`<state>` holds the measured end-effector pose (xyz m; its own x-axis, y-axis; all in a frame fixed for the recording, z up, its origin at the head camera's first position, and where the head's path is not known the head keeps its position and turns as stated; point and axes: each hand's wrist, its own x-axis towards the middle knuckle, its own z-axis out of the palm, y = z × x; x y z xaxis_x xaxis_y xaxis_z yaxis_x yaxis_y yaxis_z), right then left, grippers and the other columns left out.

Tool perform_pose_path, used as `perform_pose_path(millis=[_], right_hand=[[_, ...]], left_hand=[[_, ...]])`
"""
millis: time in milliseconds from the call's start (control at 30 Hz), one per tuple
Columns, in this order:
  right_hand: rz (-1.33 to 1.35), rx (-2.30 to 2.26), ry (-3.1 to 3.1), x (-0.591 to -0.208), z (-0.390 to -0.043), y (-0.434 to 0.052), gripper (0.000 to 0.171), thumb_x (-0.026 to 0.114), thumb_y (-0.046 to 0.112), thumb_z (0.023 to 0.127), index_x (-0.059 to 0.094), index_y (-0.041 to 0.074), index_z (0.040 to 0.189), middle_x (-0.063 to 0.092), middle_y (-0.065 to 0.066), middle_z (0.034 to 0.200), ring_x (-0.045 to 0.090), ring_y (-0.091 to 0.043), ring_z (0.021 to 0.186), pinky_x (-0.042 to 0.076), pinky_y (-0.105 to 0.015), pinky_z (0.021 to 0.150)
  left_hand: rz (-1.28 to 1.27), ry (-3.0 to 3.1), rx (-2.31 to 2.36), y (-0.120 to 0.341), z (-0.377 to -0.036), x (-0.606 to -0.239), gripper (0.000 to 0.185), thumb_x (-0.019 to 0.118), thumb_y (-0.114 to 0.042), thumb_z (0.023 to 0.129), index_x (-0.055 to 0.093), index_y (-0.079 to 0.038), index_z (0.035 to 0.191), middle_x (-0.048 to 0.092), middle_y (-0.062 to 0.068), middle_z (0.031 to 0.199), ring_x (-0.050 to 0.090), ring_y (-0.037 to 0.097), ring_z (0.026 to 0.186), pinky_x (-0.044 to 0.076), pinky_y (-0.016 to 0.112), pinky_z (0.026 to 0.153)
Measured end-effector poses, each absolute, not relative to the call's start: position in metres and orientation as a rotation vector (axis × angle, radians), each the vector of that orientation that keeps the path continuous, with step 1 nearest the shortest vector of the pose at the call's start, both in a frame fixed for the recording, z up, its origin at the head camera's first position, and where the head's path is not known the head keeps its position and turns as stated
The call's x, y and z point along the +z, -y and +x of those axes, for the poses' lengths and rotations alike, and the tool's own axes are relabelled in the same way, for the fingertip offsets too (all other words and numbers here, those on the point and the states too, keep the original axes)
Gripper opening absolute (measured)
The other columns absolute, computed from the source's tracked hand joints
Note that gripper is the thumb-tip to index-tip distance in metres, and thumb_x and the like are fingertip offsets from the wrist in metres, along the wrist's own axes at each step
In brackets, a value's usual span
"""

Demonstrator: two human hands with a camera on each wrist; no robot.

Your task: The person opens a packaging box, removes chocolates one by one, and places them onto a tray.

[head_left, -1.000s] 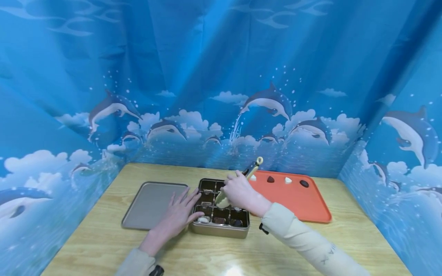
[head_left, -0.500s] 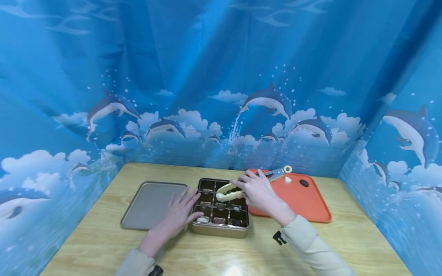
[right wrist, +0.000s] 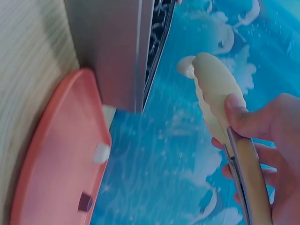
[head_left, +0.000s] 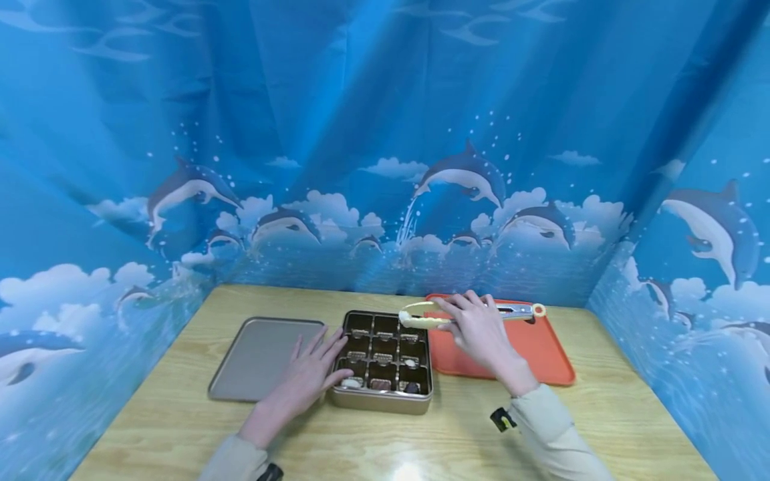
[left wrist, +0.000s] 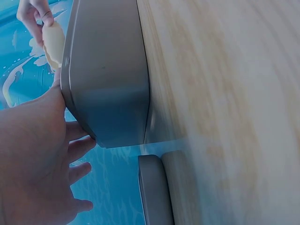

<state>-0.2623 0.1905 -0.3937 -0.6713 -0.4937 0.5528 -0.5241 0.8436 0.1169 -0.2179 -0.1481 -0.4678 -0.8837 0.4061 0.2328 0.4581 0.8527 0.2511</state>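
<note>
Left hand (left wrist: 33,159) rests against the tin (left wrist: 108,79).

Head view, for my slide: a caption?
Right hand holds tongs above the compartment tin; left hand steadies it.

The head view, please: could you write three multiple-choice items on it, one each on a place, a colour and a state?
1. Where does the flat grey lid lie?
A. left of the compartment tin
B. on the orange tray
C. over the tin

2. What colour is the tray?
A. green
B. orange
C. white

3. What does the right hand do?
A. rests flat on the table
B. grips the tongs
C. lifts the lid

Answers: 1 A, the lid sits beside the tin's left edge, partly under the left hand; 2 B, the tray is plainly orange; 3 B, fingers curl round the tongs' handle.
</note>
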Motion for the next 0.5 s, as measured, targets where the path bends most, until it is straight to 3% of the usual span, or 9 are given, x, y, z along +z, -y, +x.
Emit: perform_pose_path(millis=[500], right_hand=[[0.484,-0.014,2.628,-0.405,-0.275,-0.235,0.045,0.08,0.025,0.087,0.071,0.017,0.13,0.073,-0.007,0.109,0.056,-0.028,0.091,0.032,-0.041,0.067]], left_hand=[[-0.68,2.838,-0.446,0.148,-0.217,-0.466,0.069,0.052,-0.051,0.101,0.043,-0.006,0.153,0.031,0.01,0.163,0.021,0.04,0.152,0.014,0.07,0.119]])
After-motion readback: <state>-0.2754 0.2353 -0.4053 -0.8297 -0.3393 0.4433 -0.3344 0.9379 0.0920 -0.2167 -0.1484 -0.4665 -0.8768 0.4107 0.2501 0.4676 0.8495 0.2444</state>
